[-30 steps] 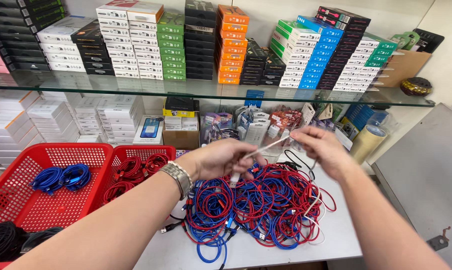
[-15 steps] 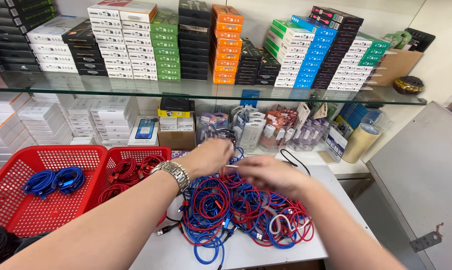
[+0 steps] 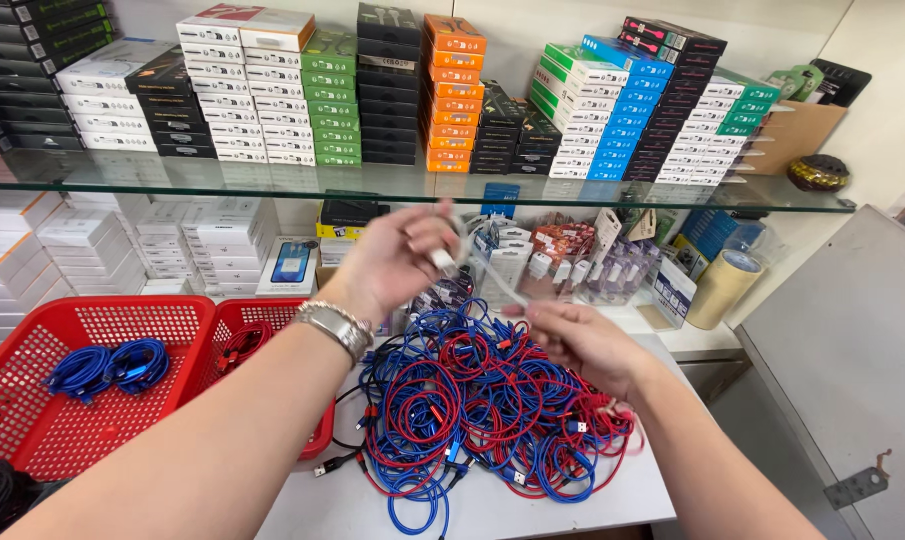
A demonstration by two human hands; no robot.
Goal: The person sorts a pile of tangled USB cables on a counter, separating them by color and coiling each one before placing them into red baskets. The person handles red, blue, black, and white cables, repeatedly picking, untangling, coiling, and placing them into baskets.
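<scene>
Closest to me, my two bare forearms reach out over a white table (image 3: 612,500). On the table, just beneath my hands, lies a tangled heap of red and blue cables (image 3: 482,410), coils looped through one another with plugs sticking out at the edges.

My right hand (image 3: 577,340) hovers low over the heap, fingers pinched on the lower end of a thin white cable (image 3: 492,280). My left hand (image 3: 397,255), with a metal watch at the wrist, is raised higher, its fingers closed on the cable's upper end near a small plug. The white cable runs slack between the two hands; it is blurred, so I cannot tell whether it is free of the heap.

I judge the main risk is snagging: if the white cable is threaded through a loop below, pulling could drag coils up or off the table's front edge, or tighten a knot. A loose pinch could also let the end slip back into the pile.

To the left, two red baskets (image 3: 32,420) hold coiled blue cables (image 3: 112,365). Farther back, a glass shelf (image 3: 402,185) carries stacks of coloured boxes (image 3: 452,90), with more packages beneath it.
</scene>
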